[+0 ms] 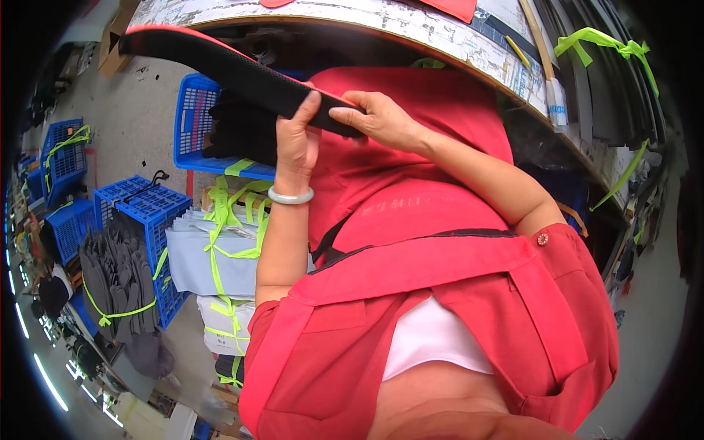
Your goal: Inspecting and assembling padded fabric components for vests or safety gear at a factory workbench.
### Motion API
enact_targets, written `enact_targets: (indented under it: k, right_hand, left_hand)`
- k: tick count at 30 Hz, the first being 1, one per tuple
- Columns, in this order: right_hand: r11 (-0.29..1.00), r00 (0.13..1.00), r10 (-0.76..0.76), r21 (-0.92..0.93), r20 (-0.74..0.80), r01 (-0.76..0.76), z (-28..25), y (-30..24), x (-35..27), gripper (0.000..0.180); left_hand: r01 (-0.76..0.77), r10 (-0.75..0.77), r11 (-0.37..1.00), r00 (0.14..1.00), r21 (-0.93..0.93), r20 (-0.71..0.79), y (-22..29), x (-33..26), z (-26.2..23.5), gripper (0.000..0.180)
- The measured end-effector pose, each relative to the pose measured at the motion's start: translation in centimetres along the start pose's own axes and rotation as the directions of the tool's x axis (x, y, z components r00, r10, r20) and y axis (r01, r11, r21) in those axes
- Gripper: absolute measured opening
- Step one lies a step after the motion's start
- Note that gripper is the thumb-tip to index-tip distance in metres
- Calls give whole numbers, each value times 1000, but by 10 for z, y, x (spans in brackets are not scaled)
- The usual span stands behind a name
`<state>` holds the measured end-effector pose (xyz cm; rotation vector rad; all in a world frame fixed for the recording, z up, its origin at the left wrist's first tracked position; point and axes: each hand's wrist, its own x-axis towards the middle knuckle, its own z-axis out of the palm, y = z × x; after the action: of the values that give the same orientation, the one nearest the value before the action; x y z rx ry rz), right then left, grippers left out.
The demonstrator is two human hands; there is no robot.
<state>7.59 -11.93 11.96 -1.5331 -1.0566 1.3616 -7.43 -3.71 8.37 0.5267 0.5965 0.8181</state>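
Note:
A long, flat, curved piece (220,67), shaped like an insole, is held up in front of me and slants toward the upper left. Its facing side is black and finely textured, with a red layer along the upper edge. My left hand (297,143) grips it from below near its closer end, thumb against the black side. At that same end my right hand (385,123) is closed on the red edge, thumb over the black face. Fingers behind the piece are partly hidden. Beyond it runs a worn white worktable (352,16), with a red piece (456,7) on top.
A blue crate (192,121) holding dark pieces stands below the table. Bundles of pale sheets (194,253) tied with green strips lie left of me, near more blue crates (139,192) and dark grey bundled pieces (121,275). Grey sheets (605,95) and a yellow pen (518,51) are at right.

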Motion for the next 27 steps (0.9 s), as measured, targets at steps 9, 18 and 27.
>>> enact_targets:
  k: [9, 18, 27]
  right_hand:
    - [965, 999, -31, -259, 9, 32, -3, 15, 9, 29]
    - [1000, 993, 2, 5, -119, -2, -5, 18, 12, 29]
    - [758, 898, -437, -556, -47, 340, -2, 46, 5, 17]
  left_hand:
    - [-42, 57, 990, 993, 131, -108, -8, 11, -9, 14]
    - [21, -21, 1000, 999, 5, -40, -31, 4, -13, 19]
    - [-2, -4, 999, 994, -55, -113, -30, 23, -35, 16]
